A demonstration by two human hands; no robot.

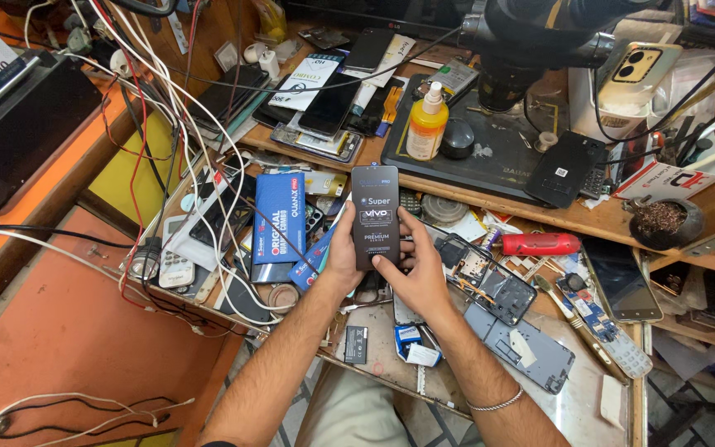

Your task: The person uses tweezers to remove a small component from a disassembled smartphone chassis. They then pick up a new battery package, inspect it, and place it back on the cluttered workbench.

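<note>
Far left, a black box-shaped device (18, 124) sits on an orange ledge, and a tangle of red, white and black wires (159, 124) falls from it toward the cluttered surface (589, 397). A white remote-like handset (177, 252) lies at the edge of the tangle, and just beside it a blue screen-part packet (279, 228) rests upright against other packets.

In the middle, both hands are raised together over the clutter. The left hand (343, 257) wraps the lower left edge of a slim black printed packet (375, 215), phone-shaped and held upright with its printed face toward the camera. The right hand (411, 265) closes on its lower right edge and bottom, thumb across the front. A thin metal bracelet (496, 404) circles the right wrist. So the packet is in the air, pinched between the two hands, above the front part of the surface.

On the raised shelf behind, a yellow bottle with a white pump top (428, 124) stands on a dark work mat (498, 157), under a black microscope head (531, 41).

To the right of the hands, an opened phone frame (490, 281) lies flat with its insides showing, a red-handled tool (539, 243) just beyond it, and a dark-screened phone (622, 281) further right. A small dark bowl of brownish bits (664, 219) sits near the right edge.
</note>
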